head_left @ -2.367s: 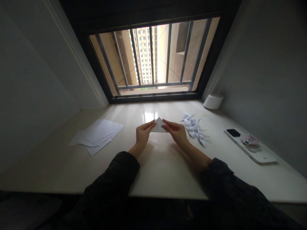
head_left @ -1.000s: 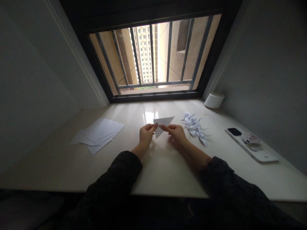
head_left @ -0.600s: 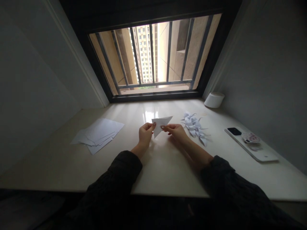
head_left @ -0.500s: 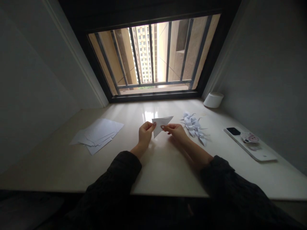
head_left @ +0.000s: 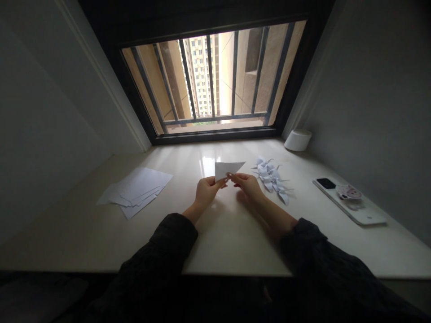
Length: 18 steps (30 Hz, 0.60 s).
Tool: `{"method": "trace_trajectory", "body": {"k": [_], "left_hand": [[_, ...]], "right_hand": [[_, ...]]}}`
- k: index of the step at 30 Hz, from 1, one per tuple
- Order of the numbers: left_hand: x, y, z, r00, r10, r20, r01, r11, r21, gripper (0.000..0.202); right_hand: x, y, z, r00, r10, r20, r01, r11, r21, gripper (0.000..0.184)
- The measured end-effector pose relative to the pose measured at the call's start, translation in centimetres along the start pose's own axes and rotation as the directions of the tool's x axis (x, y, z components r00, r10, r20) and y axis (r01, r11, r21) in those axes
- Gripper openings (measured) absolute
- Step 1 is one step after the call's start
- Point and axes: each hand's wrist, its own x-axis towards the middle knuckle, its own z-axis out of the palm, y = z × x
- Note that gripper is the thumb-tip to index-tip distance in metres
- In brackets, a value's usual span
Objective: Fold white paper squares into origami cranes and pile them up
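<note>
A folded white paper triangle point(head_left: 226, 168) is held up above the pale sill, its long edge at the top. My left hand point(head_left: 207, 189) pinches its lower left part between thumb and fingers. At the lower right edge, my right hand point(head_left: 247, 185) grips the same paper, the fingertips of both hands close together. Just right of my right hand lie several folded paper cranes point(head_left: 271, 177) in a cluster. A loose stack of white paper sheets point(head_left: 141, 186) rests to the left of my left hand.
On the right lies a white phone point(head_left: 350, 202) with a round cartoon grip on its back. A white cup-like object point(head_left: 298, 140) stands in the far right corner. Behind the sill point(head_left: 235, 242) is a dark-framed window point(head_left: 215, 134) with bars outside; walls close both sides.
My left hand has shifted from the triangle's left edge down toward its lower point, closer to my right fingertips. The paper has turned slightly, and its downward tip is now hidden by my fingers.
</note>
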Motion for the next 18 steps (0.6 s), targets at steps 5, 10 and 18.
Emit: {"method": "trace_trajectory", "body": {"k": [5, 10, 18], "left_hand": [[0.1, -0.1, 0.1, 1.000, 0.003, 0.010, -0.003, 1.000, -0.015, 0.034], [0.2, -0.4, -0.1, 1.000, -0.003, -0.005, 0.003, 1.000, 0.025, 0.034], [0.3, -0.2, -0.3, 1.000, -0.002, -0.026, 0.003, 0.999, 0.048, 0.032]], "right_hand": [[0.5, 0.0, -0.4, 0.999, 0.001, -0.046, -0.001, 1.000, 0.005, 0.033], [1.8, -0.5, -1.8, 0.986, -0.015, -0.168, 0.024, 0.998, 0.051, 0.030], [1.8, -0.8, -1.8, 0.984, -0.035, -0.176, 0.040, 0.999, 0.029, 0.029]]}}
